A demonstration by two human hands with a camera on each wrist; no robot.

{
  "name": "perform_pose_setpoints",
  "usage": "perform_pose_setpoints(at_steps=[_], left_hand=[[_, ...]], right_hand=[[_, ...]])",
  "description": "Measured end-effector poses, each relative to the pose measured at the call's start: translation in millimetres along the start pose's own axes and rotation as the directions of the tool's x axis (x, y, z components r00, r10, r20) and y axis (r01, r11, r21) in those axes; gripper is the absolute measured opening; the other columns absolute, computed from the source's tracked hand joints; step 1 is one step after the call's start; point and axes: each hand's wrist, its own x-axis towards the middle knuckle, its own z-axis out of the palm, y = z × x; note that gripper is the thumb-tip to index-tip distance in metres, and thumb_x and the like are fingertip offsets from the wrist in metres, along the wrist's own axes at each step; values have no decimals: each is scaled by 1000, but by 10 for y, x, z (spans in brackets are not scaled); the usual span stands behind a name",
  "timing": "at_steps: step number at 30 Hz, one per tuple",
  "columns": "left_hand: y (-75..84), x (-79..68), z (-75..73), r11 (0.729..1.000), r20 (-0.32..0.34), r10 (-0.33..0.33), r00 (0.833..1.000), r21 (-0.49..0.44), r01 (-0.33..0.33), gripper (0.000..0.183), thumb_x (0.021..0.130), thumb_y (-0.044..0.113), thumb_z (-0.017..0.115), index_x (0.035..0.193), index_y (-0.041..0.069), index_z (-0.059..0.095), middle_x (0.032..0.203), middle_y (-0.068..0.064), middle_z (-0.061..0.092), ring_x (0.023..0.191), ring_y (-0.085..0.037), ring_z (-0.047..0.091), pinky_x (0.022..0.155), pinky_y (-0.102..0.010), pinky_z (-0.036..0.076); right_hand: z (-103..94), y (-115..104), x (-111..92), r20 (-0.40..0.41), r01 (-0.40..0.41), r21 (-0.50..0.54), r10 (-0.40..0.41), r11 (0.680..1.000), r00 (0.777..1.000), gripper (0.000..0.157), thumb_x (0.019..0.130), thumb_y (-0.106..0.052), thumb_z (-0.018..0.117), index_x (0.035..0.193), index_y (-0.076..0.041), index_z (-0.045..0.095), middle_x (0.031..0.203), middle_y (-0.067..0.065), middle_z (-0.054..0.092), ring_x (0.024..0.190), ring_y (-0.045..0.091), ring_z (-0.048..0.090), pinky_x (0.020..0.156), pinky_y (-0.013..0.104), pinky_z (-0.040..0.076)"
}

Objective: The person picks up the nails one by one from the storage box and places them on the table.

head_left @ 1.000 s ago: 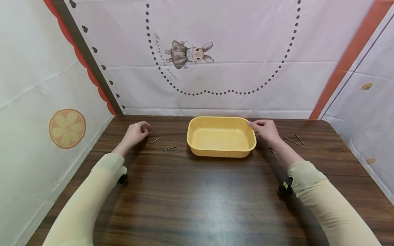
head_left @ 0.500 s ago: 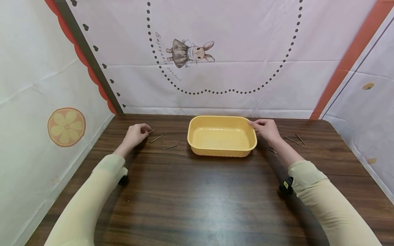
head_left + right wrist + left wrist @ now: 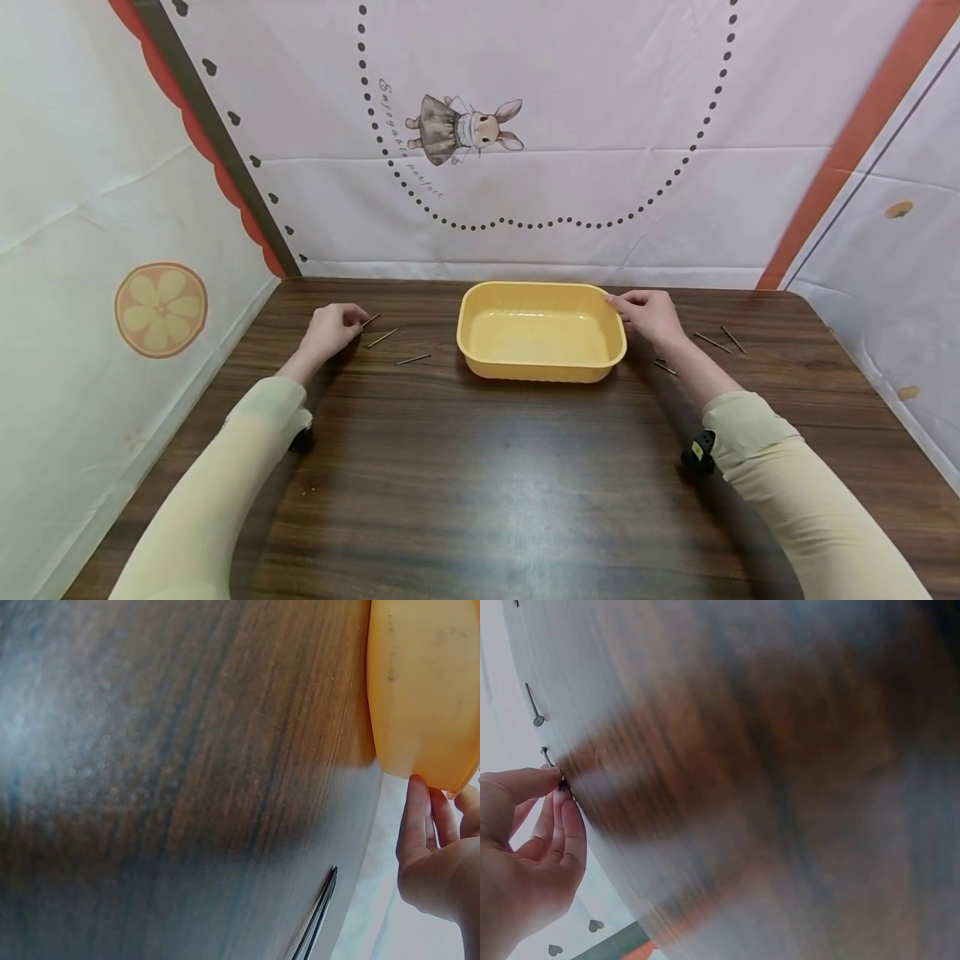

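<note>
My left hand (image 3: 332, 329), at the far left of the table, has its thumb and fingertips together on one end of a thin nail (image 3: 373, 317). Two other nails lie to the right of it, a nearer one (image 3: 382, 338) and a farther one (image 3: 412, 360). In the left wrist view a flat-headed nail (image 3: 535, 707) shows beyond the thumb. My right hand (image 3: 654, 320) grips the right end of a yellow plastic basin (image 3: 536, 372), thumb at the rim and fingers under it. The basin's inside holds nothing. In the right wrist view the fingertips touch the basin's outer wall (image 3: 420, 690).
Right of the right forearm lie two nails, one (image 3: 712, 342) beside another (image 3: 733, 339). More nails (image 3: 665, 367) lie close to the forearm, partly hidden. The dark wooden table (image 3: 480, 467) ends at a printed cloth backdrop (image 3: 585, 192), with cloth along both sides.
The left hand has shifted slightly at the far left, and the nail at its fingertips shows more plainly. The right hand keeps its grip on the basin; the head view has shifted a little.
</note>
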Motion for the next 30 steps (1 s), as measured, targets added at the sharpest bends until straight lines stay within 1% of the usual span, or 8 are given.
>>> perform_pose_setpoints(at_steps=[6, 10, 15, 18, 21, 24, 26, 30], left_hand=[[7, -5, -3, 1000, -10, -17, 1000, 8, 17, 21, 89, 4, 62, 107, 3, 72, 90, -13, 69, 82, -25, 59, 71, -32, 44], [14, -16, -11, 1000, -1, -24, 1000, 17, 24, 21, 90, 6, 63, 109, 3, 72, 90, -13, 69, 83, -26, 60, 71, -33, 45], [20, -10, -34, 999, 28, -36, 999, 20, 35, 22, 90, 8, 64, 110, 3, 71, 90, -14, 69, 83, -26, 61, 69, -32, 45], [27, 8, -62, 999, 72, -44, 996, 25, 42, 24, 89, 8, 65, 112, 3, 69, 91, -14, 68, 82, -26, 60, 68, -31, 45], [41, 41, -108, 998, 129, -37, 991, 53, 30, 26, 89, 10, 67, 114, 2, 68, 96, -17, 70, 85, -29, 63, 71, -36, 50], [95, 80, -189, 996, 191, -27, 981, 90, 10, 33, 88, 12, 67, 118, -1, 64, 105, -22, 70, 94, -34, 66, 79, -46, 55], [155, 115, -258, 993, 222, -30, 975, 118, 3, 37, 89, 14, 67, 122, -2, 62, 111, -24, 69, 100, -37, 66, 84, -50, 55], [341, 215, -424, 987, 257, -29, 966, 162, -13, 43, 92, 17, 65, 130, -1, 56, 117, -26, 66, 104, -39, 65, 86, -54, 54]], right_hand=[[3, 9, 4, -6, -8, -5, 8, 1000, 1000, 47, 95, -37, 63, 112, 6, 69, 100, 10, 68, 67, -6, 62, 64, 17, 59], [5, 26, 13, -2, -8, 3, 8, 1000, 1000, 48, 95, -38, 64, 112, 6, 68, 100, 9, 68, 67, -6, 62, 63, 16, 59], [7, 34, 16, -1, -10, -6, 10, 1000, 1000, 48, 95, -39, 63, 113, 6, 69, 103, 13, 69, 68, -6, 62, 63, 17, 59], [7, 31, 13, -2, -19, -22, 19, 1000, 1000, 49, 96, -40, 62, 114, 4, 69, 111, 18, 67, 68, -5, 61, 65, 18, 59], [6, 28, 10, 0, -21, -33, 21, 999, 1000, 50, 96, -41, 62, 114, 4, 69, 115, 22, 66, 68, -6, 61, 67, 20, 60], [7, 30, 10, 1, -19, -32, 19, 999, 1000, 49, 96, -41, 62, 114, 5, 68, 116, 22, 66, 68, -5, 62, 70, 24, 62], [9, 31, 13, 1, -18, -31, 18, 999, 1000, 49, 96, -40, 62, 114, 5, 68, 116, 22, 66, 68, -5, 62, 71, 25, 62], [11, 39, 27, -5, -17, -34, 17, 999, 1000, 49, 95, -41, 62, 114, 4, 69, 115, 21, 67, 68, -5, 62, 69, 23, 62]])
